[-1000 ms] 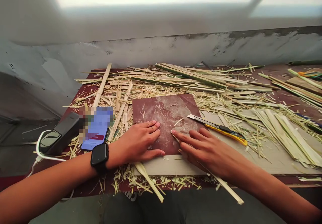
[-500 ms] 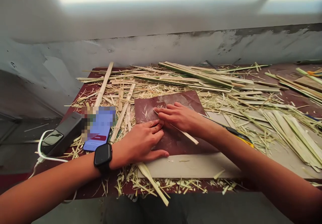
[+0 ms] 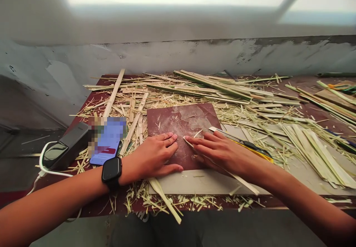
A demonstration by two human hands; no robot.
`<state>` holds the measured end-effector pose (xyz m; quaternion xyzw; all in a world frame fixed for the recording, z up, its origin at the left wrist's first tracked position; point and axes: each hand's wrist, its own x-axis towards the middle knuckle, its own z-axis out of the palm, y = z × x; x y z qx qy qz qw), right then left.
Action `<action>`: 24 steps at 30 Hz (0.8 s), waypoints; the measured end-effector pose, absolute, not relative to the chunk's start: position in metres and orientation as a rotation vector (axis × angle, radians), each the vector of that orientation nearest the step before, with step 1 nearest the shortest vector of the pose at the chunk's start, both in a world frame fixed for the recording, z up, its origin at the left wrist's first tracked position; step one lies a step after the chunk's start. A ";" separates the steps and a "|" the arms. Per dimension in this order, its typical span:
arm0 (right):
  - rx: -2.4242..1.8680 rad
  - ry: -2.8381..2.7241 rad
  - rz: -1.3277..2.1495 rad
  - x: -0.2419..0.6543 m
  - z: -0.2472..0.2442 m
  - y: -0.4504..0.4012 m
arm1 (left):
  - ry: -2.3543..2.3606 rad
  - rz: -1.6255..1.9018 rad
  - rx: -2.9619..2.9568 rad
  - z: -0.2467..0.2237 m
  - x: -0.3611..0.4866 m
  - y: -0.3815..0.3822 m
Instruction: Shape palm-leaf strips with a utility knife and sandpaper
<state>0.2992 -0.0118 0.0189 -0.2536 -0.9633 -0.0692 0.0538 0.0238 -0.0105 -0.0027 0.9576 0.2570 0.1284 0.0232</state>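
Observation:
My left hand (image 3: 160, 153) lies flat with its fingers stretched out on a brown sheet of sandpaper (image 3: 158, 119), whose surface has pale dusty patches. Over the right part of the same sheet is my right hand (image 3: 213, 149), its fingers closed on a thin bamboo strip (image 3: 249, 187). One tip of the strip shows at the fingertips, and the other end sticks out below the wrist; its middle is hidden under the hand. Just past that hand, a yellow and black utility knife (image 3: 244, 143) rests with its blade pointing left.
A grey board (image 3: 178, 184) lies under the sandpaper. Bamboo strips (image 3: 217, 86) and shavings are heaped behind it, and wide pale strips (image 3: 319, 154) lie at right. A phone (image 3: 108, 143) and a dark grey box with a white cable (image 3: 72, 143) stand at left.
My right hand has drawn the strip down and to the right, away from the left hand, baring more sandpaper. The left hand stays on the sheet. The view has shifted slightly.

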 end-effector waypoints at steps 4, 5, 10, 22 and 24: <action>-0.784 -2.927 -0.281 0.308 0.024 -0.027 | 0.785 0.402 2.943 -0.002 0.024 -0.009; -0.790 -2.917 -0.313 0.308 0.024 -0.029 | 0.785 0.402 2.938 -0.002 0.024 -0.009; -0.769 -2.899 -0.469 0.305 0.020 -0.029 | 0.775 0.410 2.928 -0.003 0.024 -0.008; -0.688 -2.943 -0.468 0.280 0.008 0.035 | 0.781 0.412 2.941 -0.001 0.022 -0.008; -0.689 -2.948 -0.474 0.275 0.008 0.040 | 0.787 0.432 2.942 -0.002 0.022 -0.008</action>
